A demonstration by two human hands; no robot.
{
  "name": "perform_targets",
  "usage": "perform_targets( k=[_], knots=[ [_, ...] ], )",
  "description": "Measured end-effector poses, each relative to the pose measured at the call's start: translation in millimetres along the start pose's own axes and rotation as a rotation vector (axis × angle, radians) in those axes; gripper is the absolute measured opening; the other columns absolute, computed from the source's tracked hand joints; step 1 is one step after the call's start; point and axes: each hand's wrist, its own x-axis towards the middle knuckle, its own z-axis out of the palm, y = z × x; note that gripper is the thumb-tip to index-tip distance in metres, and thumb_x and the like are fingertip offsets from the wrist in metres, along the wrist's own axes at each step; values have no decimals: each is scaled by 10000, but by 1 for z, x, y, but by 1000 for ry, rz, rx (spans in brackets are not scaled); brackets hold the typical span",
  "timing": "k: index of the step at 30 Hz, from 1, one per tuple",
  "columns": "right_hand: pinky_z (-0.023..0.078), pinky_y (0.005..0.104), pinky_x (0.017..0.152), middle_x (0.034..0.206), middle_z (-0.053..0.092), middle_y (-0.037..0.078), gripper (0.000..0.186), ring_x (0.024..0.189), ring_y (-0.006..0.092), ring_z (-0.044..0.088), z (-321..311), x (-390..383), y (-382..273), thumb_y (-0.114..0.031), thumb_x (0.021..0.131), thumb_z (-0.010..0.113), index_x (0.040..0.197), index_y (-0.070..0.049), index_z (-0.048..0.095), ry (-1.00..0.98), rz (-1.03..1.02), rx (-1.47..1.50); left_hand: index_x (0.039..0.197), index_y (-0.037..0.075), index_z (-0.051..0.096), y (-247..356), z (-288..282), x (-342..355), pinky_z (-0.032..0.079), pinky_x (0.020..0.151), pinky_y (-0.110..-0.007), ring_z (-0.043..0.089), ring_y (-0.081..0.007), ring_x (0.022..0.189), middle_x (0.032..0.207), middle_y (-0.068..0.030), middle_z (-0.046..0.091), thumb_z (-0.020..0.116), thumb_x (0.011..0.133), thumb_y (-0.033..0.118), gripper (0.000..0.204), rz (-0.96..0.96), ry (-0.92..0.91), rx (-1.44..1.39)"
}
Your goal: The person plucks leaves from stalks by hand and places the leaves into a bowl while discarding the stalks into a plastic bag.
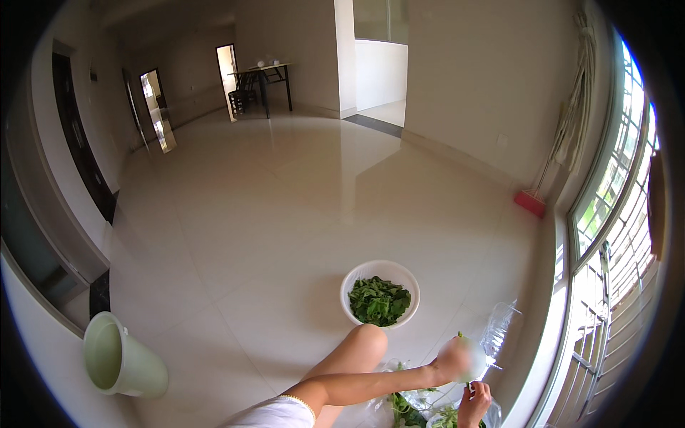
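Observation:
My left hand (451,362) reaches across to the lower right, closed, with the green tip of a vegetable stem (461,334) sticking out above it. A pale blur covers part of its fingers. Just below, my right hand (474,406) is closed with its fingertips pinching a thin green stem (469,386). Whether both pieces belong to one stem I cannot tell. Leafy greens (405,412) lie in and around clear plastic (378,411) beneath my hands. A white plastic basket (344,285) farther off holds torn green leaves (379,301).
A pale green bucket (143,367) stands at the lower left. Crumpled clear plastic packaging (500,325) lies by the window (606,207) on the right. A red dustpan or broom head (530,203) rests against the wall. A table (265,71) stands far back on the glossy tiled floor (250,207).

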Motion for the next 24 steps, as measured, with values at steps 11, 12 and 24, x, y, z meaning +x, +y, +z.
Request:
perform_targets(
  k=[11,12,24],
  knots=[
    [377,261,466,577,498,106,68,485,178,481,8,14,15,37,613,527,678,35,547,204,-33,308,676,119,588,2,6,2,295,823,-383,466,-149,860,663,19,514,486,676,95,105,0,43,-44],
    [376,257,468,574,495,101,69,485,168,477,7,15,15,36,611,528,678,36,546,227,2,354,684,120,588,3,4,2,302,807,-372,468,-144,845,664,20,518,485,678,95,106,-10,62,-73],
    [281,164,408,546,457,-25,33,473,24,386,23,16,51,14,721,519,722,41,538,171,172,758,725,127,594,6,14,1,320,733,-327,494,-128,752,680,19,564,486,709,104,112,-96,45,-182]
  ],
)
